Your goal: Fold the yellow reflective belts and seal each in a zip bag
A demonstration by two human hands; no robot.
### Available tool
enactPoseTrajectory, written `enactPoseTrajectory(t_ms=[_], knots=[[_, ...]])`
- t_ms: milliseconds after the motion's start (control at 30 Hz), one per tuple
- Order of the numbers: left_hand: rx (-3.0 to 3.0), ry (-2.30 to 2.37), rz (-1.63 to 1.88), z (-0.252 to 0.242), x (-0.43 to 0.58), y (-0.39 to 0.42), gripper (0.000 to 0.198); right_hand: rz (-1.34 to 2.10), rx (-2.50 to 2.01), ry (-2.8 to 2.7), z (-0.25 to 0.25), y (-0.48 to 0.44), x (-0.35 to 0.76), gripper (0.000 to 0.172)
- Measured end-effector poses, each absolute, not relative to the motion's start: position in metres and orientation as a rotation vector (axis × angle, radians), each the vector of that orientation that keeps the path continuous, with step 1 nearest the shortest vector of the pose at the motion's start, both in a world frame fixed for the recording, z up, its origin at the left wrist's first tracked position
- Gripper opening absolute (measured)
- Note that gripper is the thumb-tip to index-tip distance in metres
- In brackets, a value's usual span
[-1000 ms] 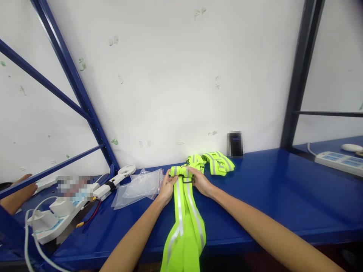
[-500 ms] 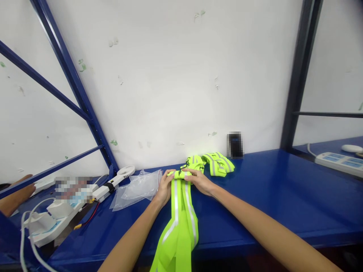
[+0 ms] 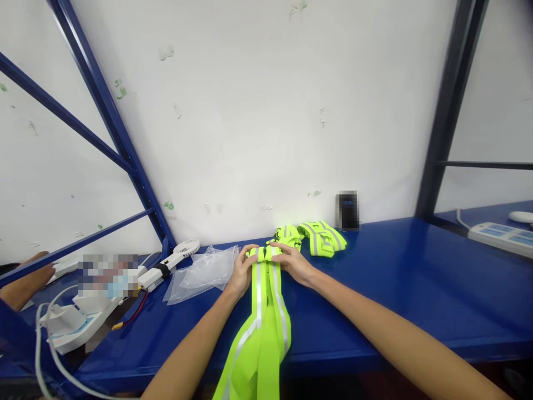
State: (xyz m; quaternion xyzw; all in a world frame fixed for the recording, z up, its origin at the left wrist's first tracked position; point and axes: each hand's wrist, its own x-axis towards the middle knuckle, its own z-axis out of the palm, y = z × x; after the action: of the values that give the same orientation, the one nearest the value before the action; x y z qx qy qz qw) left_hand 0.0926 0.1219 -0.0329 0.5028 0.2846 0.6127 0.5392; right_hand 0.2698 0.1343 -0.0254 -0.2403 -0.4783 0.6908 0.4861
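Note:
Between my two hands is a neon-yellow reflective strap vest (image 3: 266, 333) with silver stripes. Its far end is folded over into a small roll at my fingertips, and its long bands run toward me and hang over the table's front edge. My left hand (image 3: 244, 269) grips the left side of the folded end. On the right side, my right hand (image 3: 295, 264) pinches the same fold with thumb and fingers. Just behind my hands lie a bundled reflective vest (image 3: 288, 236) and another folded one (image 3: 322, 239).
On the blue table (image 3: 375, 289), clear plastic bags (image 3: 204, 272) lie left of my hands. Further left are a white handheld fan (image 3: 186, 248), a power strip (image 3: 75, 336) and cables. A blurred black box (image 3: 348, 211) stands by the wall. Another person's arm (image 3: 29, 280) shows at far left.
The folded end has turned over slightly, so more of its silver striping faces me. Both hands stay on it in nearly the same place. The view has shifted slightly.

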Motion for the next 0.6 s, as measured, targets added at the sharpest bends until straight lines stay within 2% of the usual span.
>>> enactPoseTrajectory(t_ms=[67,200,233,333,400,533,600], knots=[[1.21,0.67,1.455,-0.032,0.093,0.121,0.044,1.668,-0.564,-1.146,-0.027,0.139,0.271,0.068],[1.162,0.679,1.442,-0.031,0.093,0.122,0.079,1.617,-0.56,-1.146,-0.029,0.15,0.277,0.081],[1.161,0.68,1.427,-0.031,0.092,0.123,0.079,1.605,-0.559,-1.161,-0.029,0.151,0.279,0.079],[1.21,0.69,1.348,-0.032,0.088,0.125,0.062,1.552,-0.575,-1.286,-0.027,0.15,0.282,0.07],[1.229,0.707,1.313,-0.034,0.085,0.126,0.058,1.51,-0.609,-1.366,-0.026,0.147,0.283,0.072],[1.204,0.779,1.303,-0.041,0.087,0.126,0.064,1.486,-0.732,-1.365,-0.029,0.142,0.281,0.083],[1.202,0.795,1.309,-0.044,0.092,0.126,0.068,1.486,-0.763,-1.335,-0.032,0.142,0.279,0.082]])
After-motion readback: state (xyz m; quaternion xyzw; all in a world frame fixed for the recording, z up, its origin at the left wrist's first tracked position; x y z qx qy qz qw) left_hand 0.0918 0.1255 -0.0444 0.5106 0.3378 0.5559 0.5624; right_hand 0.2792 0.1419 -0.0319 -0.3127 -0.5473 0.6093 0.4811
